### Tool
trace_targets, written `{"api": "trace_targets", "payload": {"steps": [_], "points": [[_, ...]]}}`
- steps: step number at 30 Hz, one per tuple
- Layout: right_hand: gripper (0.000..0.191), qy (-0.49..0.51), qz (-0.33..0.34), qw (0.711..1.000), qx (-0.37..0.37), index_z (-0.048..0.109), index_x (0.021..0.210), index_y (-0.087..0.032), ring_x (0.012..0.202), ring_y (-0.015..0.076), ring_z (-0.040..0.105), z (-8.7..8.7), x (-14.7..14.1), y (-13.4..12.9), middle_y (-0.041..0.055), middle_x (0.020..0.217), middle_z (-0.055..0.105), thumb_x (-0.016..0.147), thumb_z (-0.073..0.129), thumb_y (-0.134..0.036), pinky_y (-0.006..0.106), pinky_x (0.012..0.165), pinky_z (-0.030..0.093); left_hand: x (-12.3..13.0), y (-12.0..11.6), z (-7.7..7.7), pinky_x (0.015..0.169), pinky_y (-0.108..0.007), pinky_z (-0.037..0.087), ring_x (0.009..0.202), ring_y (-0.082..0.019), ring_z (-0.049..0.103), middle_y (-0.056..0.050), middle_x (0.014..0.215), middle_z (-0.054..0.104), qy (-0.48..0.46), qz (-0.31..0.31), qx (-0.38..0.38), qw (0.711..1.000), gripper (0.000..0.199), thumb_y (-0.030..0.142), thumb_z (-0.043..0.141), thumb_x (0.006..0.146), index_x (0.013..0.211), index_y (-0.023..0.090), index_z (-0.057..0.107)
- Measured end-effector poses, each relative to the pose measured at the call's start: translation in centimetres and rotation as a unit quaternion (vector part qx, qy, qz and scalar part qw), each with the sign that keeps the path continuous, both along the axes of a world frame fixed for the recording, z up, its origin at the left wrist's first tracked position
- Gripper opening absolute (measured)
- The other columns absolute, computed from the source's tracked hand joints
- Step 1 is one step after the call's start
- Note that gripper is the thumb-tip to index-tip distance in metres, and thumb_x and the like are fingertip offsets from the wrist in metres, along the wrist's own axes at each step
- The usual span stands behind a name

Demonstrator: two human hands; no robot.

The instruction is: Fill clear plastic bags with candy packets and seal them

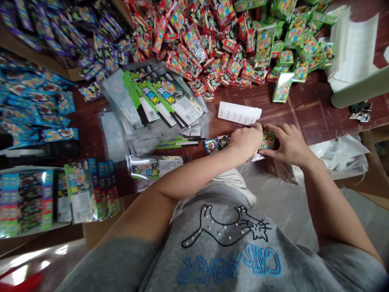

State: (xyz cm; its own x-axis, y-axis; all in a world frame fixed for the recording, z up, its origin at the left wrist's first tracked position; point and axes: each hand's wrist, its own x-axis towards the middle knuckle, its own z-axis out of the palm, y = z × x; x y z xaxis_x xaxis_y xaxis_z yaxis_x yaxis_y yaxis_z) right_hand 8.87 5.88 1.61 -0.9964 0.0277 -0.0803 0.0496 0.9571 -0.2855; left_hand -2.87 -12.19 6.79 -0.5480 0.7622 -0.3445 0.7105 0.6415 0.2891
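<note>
In the head view, right of centre, the right hand (288, 144) is holding a green packet (268, 140) between thumb and fingers, while the left hand (247, 140) is bending over a row of small packets (223, 141) (its fingertips are hiding, so I can't tell what it's pinching). I'd say the hands are straightening the row along the near edge of the tabletop (319, 121), and the next move is calling for a steady hold. A white label strip (240, 113) is lying just above, and stacked pouches (164, 97) are crowding left of centre; more room is showing toward the keys (362, 113) at right.
</note>
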Motion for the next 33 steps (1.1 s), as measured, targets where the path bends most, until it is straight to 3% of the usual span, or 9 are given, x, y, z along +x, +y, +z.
{"api": "trace_targets", "payload": {"steps": [2,4,8,11,14,16,19,25,33], "points": [[0.097,0.007,0.022,1.000,0.007,0.048,0.167,-0.020,0.131,0.0463,0.062,0.1,-0.6,-0.2,0.0224,0.142,0.069,0.097,0.048,-0.088,0.068,0.113,0.047,-0.2,-1.5,1.0,0.086,-0.036,0.060,0.104,-0.029,0.082,-0.025,0.112,0.081,-0.005,-0.003,0.004,1.000,0.041,0.020,0.051,0.112,0.149,0.004,0.059],[0.103,0.052,0.046,0.998,0.004,0.036,0.173,-0.020,0.143,0.0491,0.055,0.2,-0.7,-0.5,0.0242,0.155,0.063,0.097,0.047,-0.088,0.073,0.122,0.039,-1.0,-5.0,2.3,0.086,-0.039,0.061,0.103,-0.029,0.082,-0.022,0.115,0.082,-0.004,0.004,0.012,1.000,0.039,0.024,0.050,0.113,0.148,0.009,0.061],[0.119,0.139,0.106,0.984,-0.035,0.014,0.180,-0.024,0.161,0.0524,0.037,0.7,-0.8,-2.9,0.0262,0.177,0.036,0.091,0.062,-0.087,0.077,0.132,0.026,-3.4,-17.5,3.7,0.105,-0.051,0.059,0.129,-0.037,0.072,-0.016,0.146,0.072,0.038,0.025,0.066,0.997,0.057,0.055,0.070,0.103,0.149,0.022,0.061],[0.112,0.135,0.185,0.969,-0.088,0.019,0.179,-0.033,0.162,0.0479,0.040,0.6,-2.3,-6.7,0.0194,0.179,0.037,0.091,0.066,-0.083,0.074,0.133,0.031,-4.5,-26.9,2.5,0.121,-0.062,0.047,0.146,-0.043,0.057,-0.014,0.164,0.058,0.040,-0.040,0.078,0.995,0.078,0.065,0.078,0.093,0.158,0.028,0.054],[0.092,0.102,0.259,0.953,-0.117,0.040,0.172,-0.028,0.159,0.0448,0.043,-0.4,-5.1,-10.3,0.0172,0.177,0.043,0.098,0.063,-0.076,0.071,0.131,0.037,-4.3,-32.1,0.2,0.124,-0.068,0.039,0.150,-0.047,0.050,-0.013,0.167,0.055,0.018,-0.051,0.050,0.997,0.077,0.062,0.071,0.098,0.164,0.029,0.049],[0.077,0.090,0.295,0.942,-0.134,0.054,0.163,-0.020,0.154,0.0440,0.049,-1.3,-6.8,-11.5,0.0193,0.170,0.052,0.102,0.063,-0.067,0.067,0.128,0.042,-3.5,-32.9,-1.0,0.124,-0.065,0.039,0.147,-0.045,0.052,-0.014,0.161,0.059,0.014,-0.027,0.026,0.999,0.075,0.054,0.072,0.099,0.164,0.027,0.049],[0.066,0.081,0.309,0.933,-0.163,0.063,0.154,-0.017,0.139,0.0421,0.060,-2.2,-8.0,-12.2,0.0199,0.157,0.063,0.102,0.064,-0.058,0.063,0.118,0.050,-1.9,-31.5,-1.8,0.124,-0.060,0.040,0.145,-0.042,0.054,-0.020,0.157,0.059,0.029,0.013,0.001,0.999,0.088,0.049,0.083,0.091,0.166,0.019,0.046],[0.065,0.143,0.211,0.953,-0.165,0.059,0.153,-0.021,0.129,0.0427,0.062,-1.6,-6.5,-14.2,0.0210,0.147,0.065,0.099,0.071,-0.055,0.064,0.110,0.051,0.1,-28.4,-3.1,0.120,-0.054,0.045,0.139,-0.040,0.058,-0.021,0.152,0.061,0.042,0.060,0.055,0.996,0.100,0.056,0.091,0.084,0.165,0.017,0.047],[0.063,0.109,0.246,0.951,-0.153,0.056,0.152,-0.023,0.125,0.0400,0.062,-1.2,-4.9,-15.3,0.0182,0.144,0.065,0.101,0.068,-0.058,0.060,0.104,0.055,-0.7,-29.7,-3.7,0.124,-0.053,0.042,0.143,-0.039,0.057,-0.019,0.155,0.061,0.013,0.053,0.113,0.992,0.097,0.051,0.091,0.084,0.165,0.019,0.048]]}}
